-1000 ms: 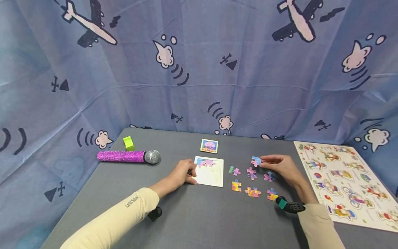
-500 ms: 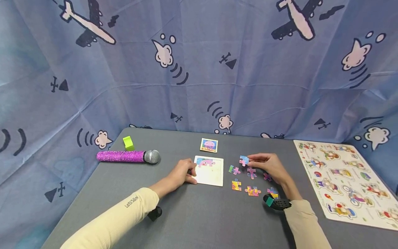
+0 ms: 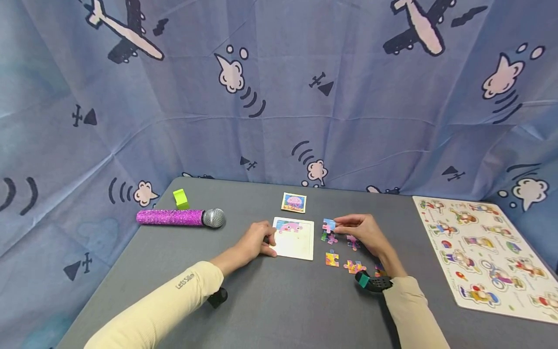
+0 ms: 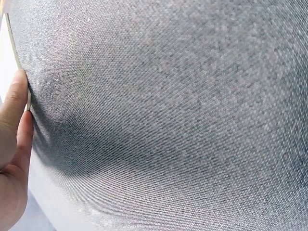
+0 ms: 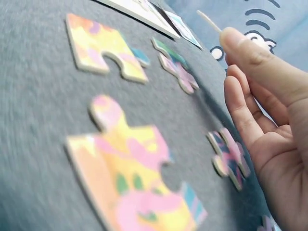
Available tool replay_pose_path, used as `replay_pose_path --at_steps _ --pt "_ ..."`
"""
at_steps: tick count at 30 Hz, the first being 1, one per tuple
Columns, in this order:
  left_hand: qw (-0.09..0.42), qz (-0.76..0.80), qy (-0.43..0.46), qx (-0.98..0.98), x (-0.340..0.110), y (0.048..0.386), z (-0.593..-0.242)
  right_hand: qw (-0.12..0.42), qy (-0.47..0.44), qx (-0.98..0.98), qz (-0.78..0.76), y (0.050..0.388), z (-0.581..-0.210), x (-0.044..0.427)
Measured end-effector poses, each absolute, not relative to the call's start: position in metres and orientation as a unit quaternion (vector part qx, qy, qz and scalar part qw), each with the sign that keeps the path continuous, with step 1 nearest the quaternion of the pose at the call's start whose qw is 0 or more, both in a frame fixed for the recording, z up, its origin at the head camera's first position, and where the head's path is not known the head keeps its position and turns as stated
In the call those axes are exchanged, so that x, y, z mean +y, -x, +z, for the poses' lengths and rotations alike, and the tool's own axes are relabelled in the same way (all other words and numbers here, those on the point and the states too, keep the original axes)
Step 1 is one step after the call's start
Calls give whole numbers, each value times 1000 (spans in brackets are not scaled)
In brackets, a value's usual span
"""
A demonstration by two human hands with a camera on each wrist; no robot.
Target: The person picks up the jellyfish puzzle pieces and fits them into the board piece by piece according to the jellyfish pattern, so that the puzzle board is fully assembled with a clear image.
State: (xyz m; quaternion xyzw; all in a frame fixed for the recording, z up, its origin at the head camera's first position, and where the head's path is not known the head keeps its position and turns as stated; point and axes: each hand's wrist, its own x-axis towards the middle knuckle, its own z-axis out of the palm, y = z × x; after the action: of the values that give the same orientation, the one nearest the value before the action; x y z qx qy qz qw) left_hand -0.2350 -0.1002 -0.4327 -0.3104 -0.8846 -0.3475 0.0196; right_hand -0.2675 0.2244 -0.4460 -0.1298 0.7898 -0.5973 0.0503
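Left hand (image 3: 256, 241) grips the tray (image 3: 296, 246) at its left edge; right hand (image 3: 362, 233) pinches a piece (image 3: 328, 225) right of the tray.

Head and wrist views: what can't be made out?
Left wrist view: white tray, mostly cut off by the left edge.
Right wrist view: print on the held piece, turned edge-on.
Head view: part of one puzzle piece, hidden behind the wrist strap.

Left grip (image 4: 9, 154) on white board (image 4: 6, 60)
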Motion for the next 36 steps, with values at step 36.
replay_pose_path --at_steps 36 --pt "29 -352 321 -879 -103 238 -436 11 217 858 -466 281 -452 164"
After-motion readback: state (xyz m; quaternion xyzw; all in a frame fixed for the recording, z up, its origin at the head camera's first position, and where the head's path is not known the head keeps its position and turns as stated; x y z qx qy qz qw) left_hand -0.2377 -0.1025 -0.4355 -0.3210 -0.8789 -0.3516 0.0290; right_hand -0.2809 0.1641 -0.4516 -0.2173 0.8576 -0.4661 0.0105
